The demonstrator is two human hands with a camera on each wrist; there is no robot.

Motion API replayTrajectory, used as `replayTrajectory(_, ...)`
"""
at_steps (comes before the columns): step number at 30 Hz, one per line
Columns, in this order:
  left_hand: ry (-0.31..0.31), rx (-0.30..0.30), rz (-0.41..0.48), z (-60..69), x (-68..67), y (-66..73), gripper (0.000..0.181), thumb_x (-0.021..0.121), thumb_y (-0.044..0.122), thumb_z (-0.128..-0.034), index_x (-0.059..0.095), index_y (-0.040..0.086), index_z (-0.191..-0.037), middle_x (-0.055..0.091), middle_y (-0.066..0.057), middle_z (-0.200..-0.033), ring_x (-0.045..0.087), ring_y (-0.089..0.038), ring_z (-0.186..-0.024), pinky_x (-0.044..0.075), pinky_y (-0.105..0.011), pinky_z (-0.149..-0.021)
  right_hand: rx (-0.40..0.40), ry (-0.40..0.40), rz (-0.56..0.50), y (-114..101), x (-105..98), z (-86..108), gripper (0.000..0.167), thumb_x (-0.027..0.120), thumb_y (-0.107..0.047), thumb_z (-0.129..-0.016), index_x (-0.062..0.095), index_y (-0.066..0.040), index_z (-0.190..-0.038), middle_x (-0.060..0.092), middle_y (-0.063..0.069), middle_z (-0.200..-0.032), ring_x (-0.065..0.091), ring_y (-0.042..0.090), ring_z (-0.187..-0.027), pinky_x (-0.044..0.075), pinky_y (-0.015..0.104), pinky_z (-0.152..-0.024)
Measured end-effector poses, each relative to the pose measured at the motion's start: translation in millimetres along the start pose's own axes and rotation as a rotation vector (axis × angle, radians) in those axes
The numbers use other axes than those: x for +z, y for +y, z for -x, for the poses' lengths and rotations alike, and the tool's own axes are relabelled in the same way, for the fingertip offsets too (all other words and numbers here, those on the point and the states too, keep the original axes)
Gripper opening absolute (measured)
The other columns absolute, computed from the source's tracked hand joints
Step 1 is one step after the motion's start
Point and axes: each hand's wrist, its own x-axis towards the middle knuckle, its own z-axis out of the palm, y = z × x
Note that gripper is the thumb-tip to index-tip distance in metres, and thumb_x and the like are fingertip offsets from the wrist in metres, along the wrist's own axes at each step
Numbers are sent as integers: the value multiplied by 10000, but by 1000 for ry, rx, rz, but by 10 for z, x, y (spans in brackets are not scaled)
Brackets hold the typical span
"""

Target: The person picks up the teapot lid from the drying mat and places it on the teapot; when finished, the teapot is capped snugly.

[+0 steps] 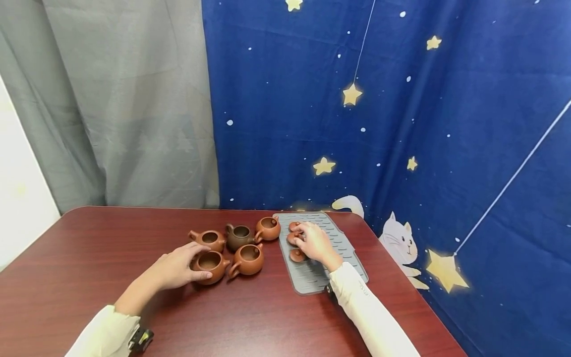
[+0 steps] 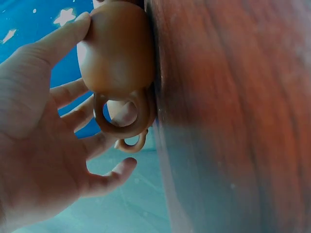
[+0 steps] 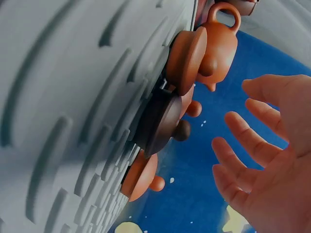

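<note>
My left hand (image 1: 180,266) holds a brown clay teapot (image 1: 210,275) at the front left of the group, its thumb against the near side. In the left wrist view the thumb presses the teapot body (image 2: 119,53), while the other fingers reach behind it and the little finger sticks out. My right hand (image 1: 315,243) hovers over clay lids (image 1: 297,256) on a grey ribbed mat (image 1: 309,282). From the right wrist, its fingers look loosely bent and apart from the lids. A dark lid (image 3: 160,124) lies among orange-brown lids (image 3: 186,58), knobs outward.
Beside the held teapot are another brown teapot (image 1: 250,265), one behind it (image 1: 213,240), a dark teapot (image 1: 239,240) and a brown teapot (image 1: 268,229) near the mat. All stand on a reddish wooden table (image 1: 214,317). Behind hang grey (image 1: 134,99) and blue starry curtains (image 1: 285,99).
</note>
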Motion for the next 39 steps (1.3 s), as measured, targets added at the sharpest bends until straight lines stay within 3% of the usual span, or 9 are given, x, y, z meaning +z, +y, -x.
replayTrajectory(6,-13,-45,48,7,2,0,665,800,524,-761,630,122,-1263,604,-118,-1278,594,-358,-1155,448,-663,-803,28,-40,-44,61,37,-60,291,729,-168,-886,715,-83,-1163,676,75,-1177,633,287,-1038,485,482,-861)
replayTrajectory(15,-21,-56,154,-58,15,24,680,842,465,-741,621,100,-1269,672,-104,-1135,646,-279,-1034,470,-588,-832,76,-95,-60,164,19,-147,274,754,-138,-869,732,-73,-1134,695,84,-1087,648,281,-1011,505,447,-867)
replayTrajectory(23,-58,-129,93,-22,-16,12,713,829,526,-728,624,130,-1285,667,-98,-1164,629,-311,-1089,434,-667,-815,135,-197,-64,132,117,-203,306,746,-168,-891,721,-79,-1183,683,103,-1175,641,279,-1085,509,431,-897)
replayTrajectory(33,-60,-142,112,2,-35,16,715,837,513,-724,620,123,-1282,682,-99,-1133,635,-311,-1078,442,-644,-819,129,-108,-42,135,166,-253,223,787,-67,-831,787,-134,-1044,741,54,-1034,691,228,-967,548,380,-803)
replayTrajectory(39,-57,-150,87,6,-37,35,700,840,522,-710,631,143,-1261,688,-71,-1123,635,-310,-1074,415,-696,-787,165,-122,-8,124,152,-290,161,810,-113,-820,806,-188,-962,756,-24,-931,701,173,-900,552,357,-764)
